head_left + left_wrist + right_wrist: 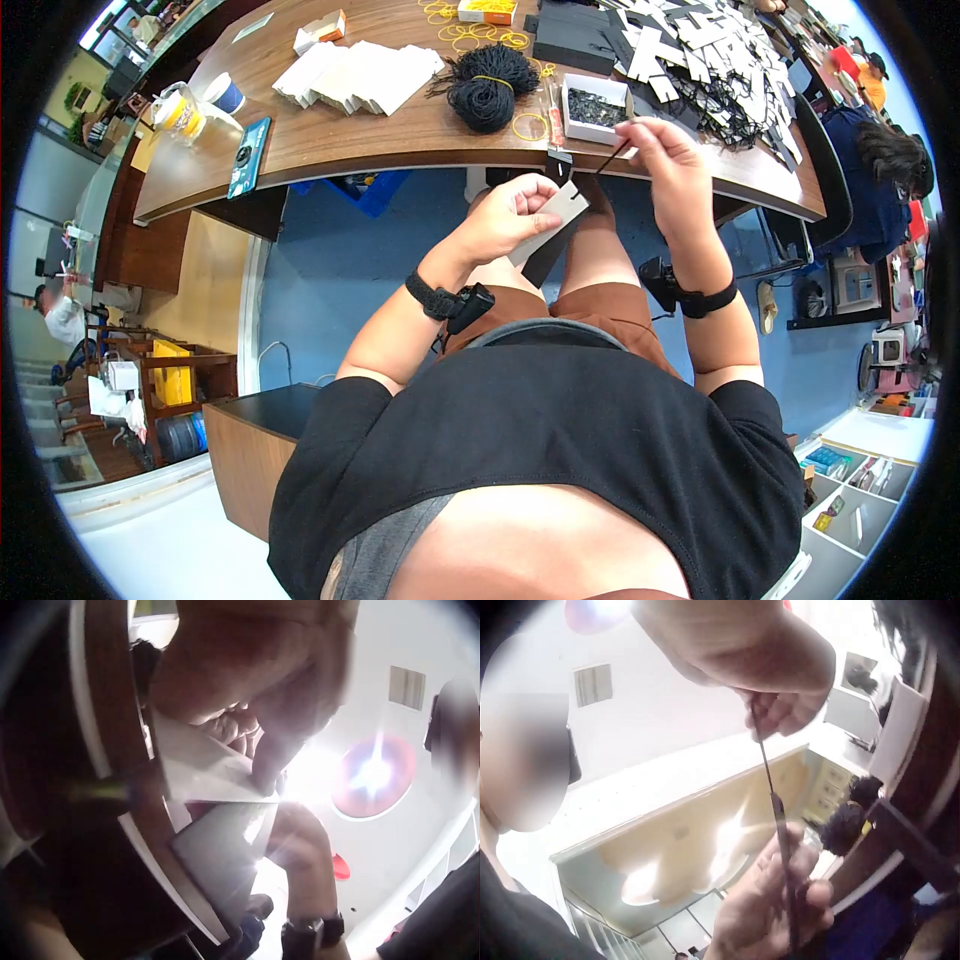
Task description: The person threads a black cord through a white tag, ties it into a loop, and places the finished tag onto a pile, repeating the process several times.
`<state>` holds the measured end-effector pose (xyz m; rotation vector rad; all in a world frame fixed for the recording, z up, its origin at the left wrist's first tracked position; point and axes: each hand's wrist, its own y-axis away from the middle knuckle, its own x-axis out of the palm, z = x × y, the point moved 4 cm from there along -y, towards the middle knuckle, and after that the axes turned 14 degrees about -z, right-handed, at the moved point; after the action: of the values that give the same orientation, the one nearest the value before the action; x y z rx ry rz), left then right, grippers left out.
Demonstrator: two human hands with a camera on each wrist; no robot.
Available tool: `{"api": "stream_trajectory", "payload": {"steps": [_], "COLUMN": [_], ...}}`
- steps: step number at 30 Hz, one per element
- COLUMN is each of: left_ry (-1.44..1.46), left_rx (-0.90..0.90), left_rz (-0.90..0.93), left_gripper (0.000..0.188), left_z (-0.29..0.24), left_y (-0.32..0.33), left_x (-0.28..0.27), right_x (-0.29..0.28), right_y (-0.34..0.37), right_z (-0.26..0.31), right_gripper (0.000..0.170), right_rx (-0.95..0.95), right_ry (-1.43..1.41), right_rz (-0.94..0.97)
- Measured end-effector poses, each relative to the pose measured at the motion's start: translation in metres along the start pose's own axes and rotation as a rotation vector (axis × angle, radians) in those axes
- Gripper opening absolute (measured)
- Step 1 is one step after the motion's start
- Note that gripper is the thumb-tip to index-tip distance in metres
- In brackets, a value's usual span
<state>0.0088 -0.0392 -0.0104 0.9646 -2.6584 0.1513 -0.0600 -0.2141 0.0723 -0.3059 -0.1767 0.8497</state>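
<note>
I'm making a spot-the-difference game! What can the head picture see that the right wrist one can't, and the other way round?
Only the head view: the pale face of the card, the paper cup, the heap of black and white strips and the white box of small dark bits.

Only the right wrist view: the square panel up on the ceiling.

Both: the left hand, the right hand pinching a dark cord, and the bundled black yarn.
</note>
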Motion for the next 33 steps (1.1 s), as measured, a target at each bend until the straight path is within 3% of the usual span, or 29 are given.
{"api": "stream_trajectory", "payload": {"steps": [2,4,5,8,10,12,14,16,18,19,20,22,24,25,26,27,28,29,32,33], "left_ry": [-0.07,-0.222,-0.338,-0.594,-0.662,-0.747,-0.659,-0.627,-0.744,-0.699,-0.718,-0.813,-0.665,-0.659,-0.694,-0.73,-0.765,-0.805,-0.922,-0.875], "left_rx": [0.032,0.168,0.137,0.285,0.334,0.421,0.083,0.138,0.255,0.152,0.491,0.748,0.686,0.668,0.642,0.616,0.587,0.586,0.619,0.597], "left_rz": [0.005,-0.01,-0.047,0.024,0.055,0.047,0.025,0.042,0.058,0.013,-0.082,-0.395,-0.567,-0.575,-0.554,-0.533,-0.513,-0.525,-0.509,-0.498], "left_gripper": [0.026,0.025,0.026,0.028,0.031,0.033,0.039,0.042,0.043,0.046,0.047,0.049,0.048,0.047,0.046,0.045,0.044,0.04,0.039,0.032], "left_z": [-0.007,-0.012,-0.013,-0.012,-0.002,0.007,0.0,-0.002,-0.01,-0.016,-0.027,-0.06,-0.064,-0.066,-0.066,-0.067,-0.067,-0.065,-0.054,-0.052], "left_y": [-0.001,-0.004,-0.003,0.001,0.004,0.011,0.015,0.014,0.013,0.011,0.007,0.009,0.007,0.007,0.005,0.004,0.004,0.004,0.001,0.0], "left_x": [0.002,0.004,0.003,0.008,0.012,0.017,0.025,0.028,0.034,0.035,0.032,0.019,-0.003,-0.009,-0.008,-0.008,-0.008,-0.007,-0.009,-0.006], "right_x": [0.003,0.003,0.003,0.0,-0.01,-0.019,-0.01,-0.002,-0.001,-0.003,-0.008,-0.031,-0.066,-0.097,-0.119,-0.127,-0.146,-0.157,-0.11,-0.089], "right_y": [0.004,0.008,0.009,0.021,0.023,0.029,0.039,0.051,0.053,0.047,0.038,-0.004,-0.06,-0.103,-0.137,-0.161,-0.197,-0.224,-0.211,-0.207], "right_z": [-0.011,-0.02,-0.023,-0.025,-0.033,-0.043,-0.036,-0.024,-0.019,-0.015,-0.012,0.004,0.029,0.004,0.006,0.011,-0.003,-0.015,-0.006,-0.019], "right_gripper": [0.015,0.016,0.016,0.016,0.016,0.018,0.023,0.024,0.019,0.018,0.016,0.017,0.024,0.031,0.036,0.042,0.048,0.05,0.058,0.06], "right_rx": [0.292,0.281,0.274,0.375,0.365,0.396,-0.128,-0.05,-0.162,-0.215,-0.271,-0.074,-0.007,0.079,0.205,0.201,0.116,-0.178,-0.631,-0.678], "right_ry": [-0.465,-0.619,-0.695,-0.739,-0.61,-0.225,0.34,0.523,0.669,0.645,0.62,0.678,0.689,0.51,0.573,0.487,0.695,1.176,1.37,1.4], "right_rz": [-0.016,0.033,0.062,0.039,0.078,0.125,0.18,0.576,0.699,0.731,0.763,0.635,0.362,0.248,0.024,-0.108,-0.115,-0.329,-0.27,-0.131]}}
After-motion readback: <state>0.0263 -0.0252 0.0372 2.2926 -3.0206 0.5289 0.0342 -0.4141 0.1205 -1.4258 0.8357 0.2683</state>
